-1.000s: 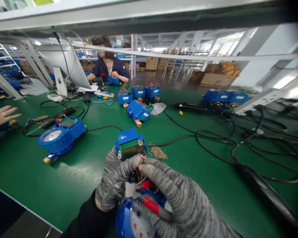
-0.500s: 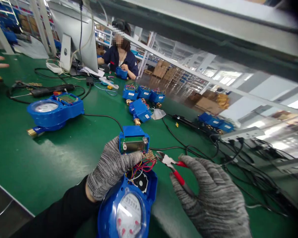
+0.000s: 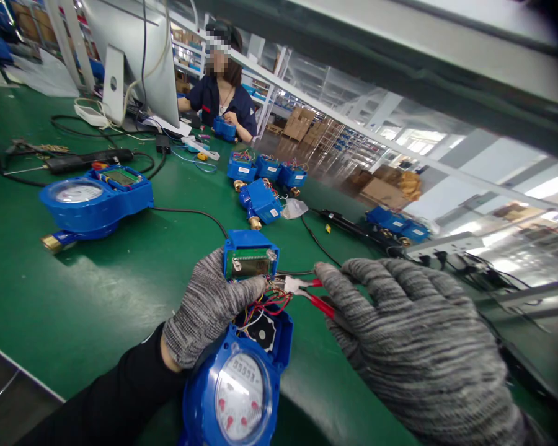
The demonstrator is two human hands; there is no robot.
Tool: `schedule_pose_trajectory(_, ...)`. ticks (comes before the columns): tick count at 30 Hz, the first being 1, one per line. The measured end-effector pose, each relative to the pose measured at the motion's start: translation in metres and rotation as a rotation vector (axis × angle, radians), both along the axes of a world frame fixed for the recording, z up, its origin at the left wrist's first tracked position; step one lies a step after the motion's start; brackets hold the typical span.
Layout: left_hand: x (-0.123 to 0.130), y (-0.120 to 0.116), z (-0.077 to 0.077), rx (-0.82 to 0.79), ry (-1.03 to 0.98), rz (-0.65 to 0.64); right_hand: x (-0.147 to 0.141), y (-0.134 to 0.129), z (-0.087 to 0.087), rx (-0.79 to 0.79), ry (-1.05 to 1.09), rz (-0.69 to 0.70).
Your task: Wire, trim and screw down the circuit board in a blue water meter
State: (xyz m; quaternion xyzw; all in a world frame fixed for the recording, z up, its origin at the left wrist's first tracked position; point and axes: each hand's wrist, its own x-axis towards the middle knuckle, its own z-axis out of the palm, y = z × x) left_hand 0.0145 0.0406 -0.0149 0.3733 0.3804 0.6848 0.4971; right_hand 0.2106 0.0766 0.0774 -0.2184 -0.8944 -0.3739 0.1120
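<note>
head | left hand (image 3: 209,306) grips blue meter lid (image 3: 250,255) | right hand (image 3: 418,341) grips red-handled cutters (image 3: 307,294)

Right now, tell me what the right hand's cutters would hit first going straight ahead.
The right hand points the red-handled cutters leftward; their tips look already at the coloured wires beside the left hand, though depth is unclear.
</note>
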Motion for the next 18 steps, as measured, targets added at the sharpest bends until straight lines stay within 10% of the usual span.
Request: schedule_pose_trajectory(18,-0.001,-0.001,-0.001,0.021,0.005,-0.012,-0.017,-0.009,0.01,-0.06,0.026,-0.035)
